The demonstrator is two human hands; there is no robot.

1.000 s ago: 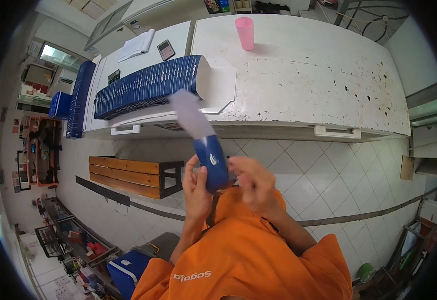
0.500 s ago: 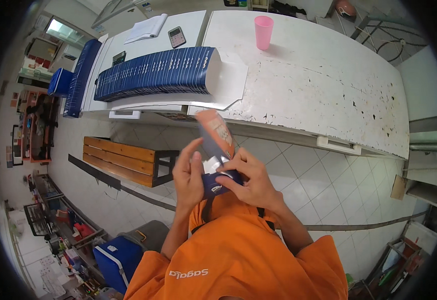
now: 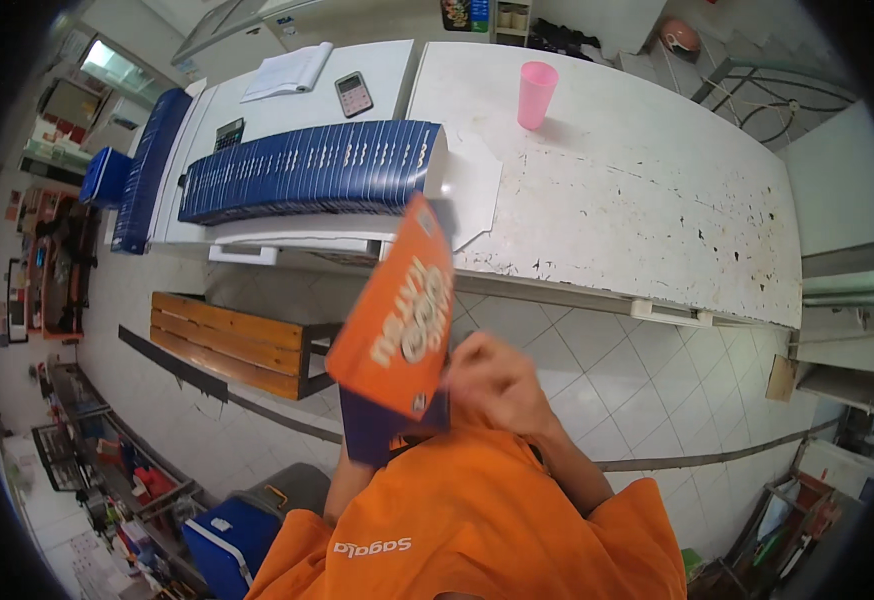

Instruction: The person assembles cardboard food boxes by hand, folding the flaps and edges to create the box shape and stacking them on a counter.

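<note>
A folding carton [image 3: 392, 315], orange with pale lettering on its large panel and dark blue on its lower part, is held up in front of my torso. It leans, with its pointed far end reaching over the table's front edge. My left hand is hidden behind it; only the left forearm [image 3: 342, 492] shows below. Close against the carton's right edge is my right hand [image 3: 502, 385], its fingers curled and smeared by motion. Whether those fingertips grip the carton cannot be made out.
On the white worn table [image 3: 647, 190] stand a long row of blue cartons [image 3: 307, 172], a pink cup [image 3: 536, 95], a calculator [image 3: 353, 95] and an open notebook [image 3: 290, 72]. A wooden bench [image 3: 222, 345] is below left. A blue cooler [image 3: 222, 545] sits near my left side.
The carton has swung so its orange panel faces up and covers my left hand, which was visible before. My right hand has moved slightly down and right. The view has tilted a little.
</note>
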